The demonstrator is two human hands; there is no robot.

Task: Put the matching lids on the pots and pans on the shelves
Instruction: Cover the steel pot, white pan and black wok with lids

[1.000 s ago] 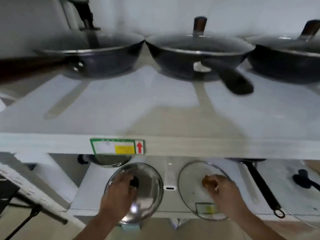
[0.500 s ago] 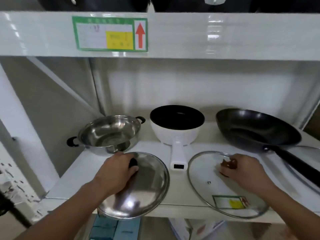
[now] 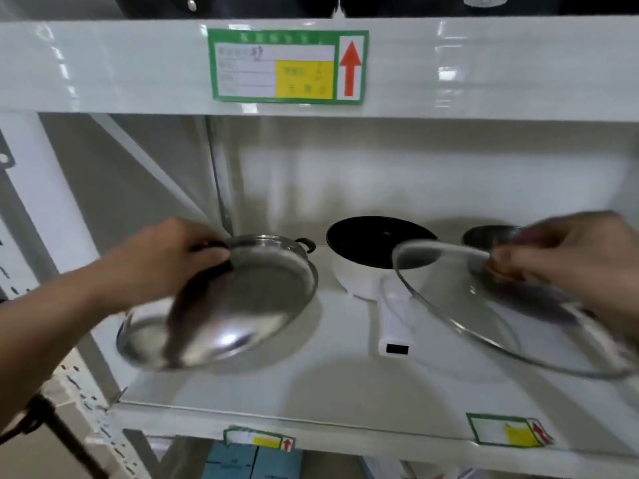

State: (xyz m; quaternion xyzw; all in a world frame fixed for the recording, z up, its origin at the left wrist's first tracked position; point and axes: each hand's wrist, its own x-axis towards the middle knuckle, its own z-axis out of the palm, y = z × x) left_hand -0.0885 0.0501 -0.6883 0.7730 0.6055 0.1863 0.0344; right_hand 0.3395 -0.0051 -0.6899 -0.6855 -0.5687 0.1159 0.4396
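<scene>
My left hand (image 3: 166, 261) grips the black knob of a steel lid (image 3: 242, 305) and holds it tilted in the air over the steel pot, which is almost hidden; only its black side handle (image 3: 307, 243) shows. My right hand (image 3: 567, 250) holds a glass lid (image 3: 484, 323) by its brown knob, tilted above the shelf in front of the black frying pan (image 3: 491, 235). A white pot with a black inside (image 3: 373, 250) and a white handle stands between the two lids, uncovered.
The white shelf board (image 3: 328, 392) carries the pots. The shelf above (image 3: 103, 67) bears a green label with a red arrow and dark pans. A perforated upright (image 3: 20, 236) stands at the left. Blue boxes (image 3: 242, 461) lie on the level below.
Both lids have been lifted off the shelf board and tilted. The steel lid moved back over the steel pot; the glass lid moved up and right toward the black pan.
</scene>
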